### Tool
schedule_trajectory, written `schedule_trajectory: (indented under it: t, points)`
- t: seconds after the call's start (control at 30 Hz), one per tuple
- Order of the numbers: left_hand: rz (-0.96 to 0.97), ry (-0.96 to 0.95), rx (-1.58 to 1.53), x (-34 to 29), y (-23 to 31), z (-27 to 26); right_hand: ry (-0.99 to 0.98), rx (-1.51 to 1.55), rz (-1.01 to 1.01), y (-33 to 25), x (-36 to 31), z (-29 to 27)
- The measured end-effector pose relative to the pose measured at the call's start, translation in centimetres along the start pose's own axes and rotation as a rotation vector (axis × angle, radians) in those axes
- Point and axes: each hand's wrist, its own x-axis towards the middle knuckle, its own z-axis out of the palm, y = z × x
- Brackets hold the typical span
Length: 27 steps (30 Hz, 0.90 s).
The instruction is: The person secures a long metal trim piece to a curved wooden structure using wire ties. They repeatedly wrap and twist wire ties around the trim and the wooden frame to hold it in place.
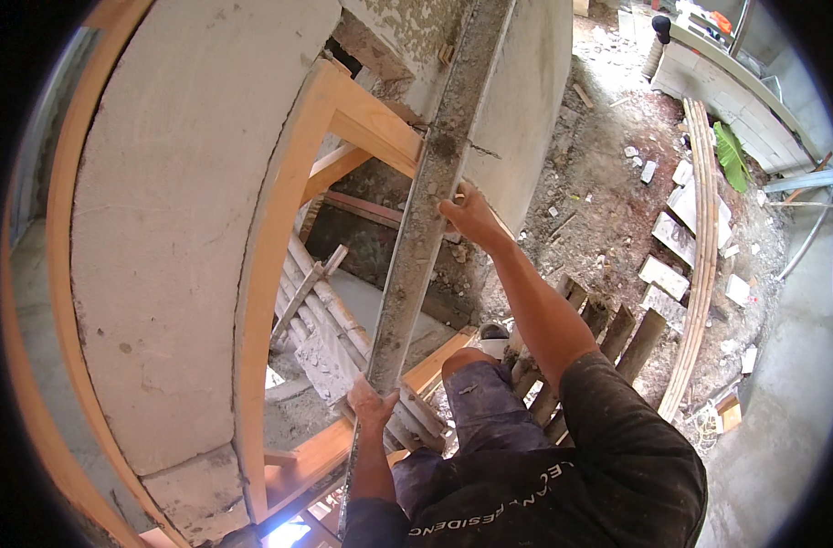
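Observation:
A long, straight metal bar [413, 269], crusted with grey mortar, runs steeply from the top of the view down past my left side. Lower on it, my left hand [373, 404] is closed around the bar's edge. Farther up, my right hand [474, 219] grips its right edge, the arm stretched forward. The upper stretch of the bar lies across the corner of an unpainted wooden frame [275, 210] and beside a smooth plastered wall [523, 137]. The bar hides parts of both, and its lower end is hidden by my arm.
Bamboo poles [330, 306] lie beyond the frame opening. Upright wooden posts [640, 345] stand right of my legs, near a bucket [495, 340]. Rubble, white blocks [663, 276] and long thin poles [702, 228] cover the ground at right. A pale wall panel [179, 210] stands at left.

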Motion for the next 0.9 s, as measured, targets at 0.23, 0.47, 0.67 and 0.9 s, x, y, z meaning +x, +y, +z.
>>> schedule_trajectory:
  t: [0.23, 0.47, 0.67, 0.9]
  points:
    - [0.055, 0.008, -0.102, 0.9, 0.0, 1.9, -0.028, -0.106, -0.003, -0.5, -0.1, 0.1]
    - [0.14, -0.15, -0.133, 2.5, 0.8, -0.7, 0.079, -0.193, -0.062, -0.1, 0.5, 1.1]
    - [0.157, -0.142, -0.374, 5.0, 3.4, -1.4, 0.069, -0.192, -0.036, -0.4, 0.3, 0.9]
    - [0.063, -0.032, -0.331, 6.2, 4.9, 0.3, 0.087, -0.272, -0.056, 0.6, 0.7, 0.9]
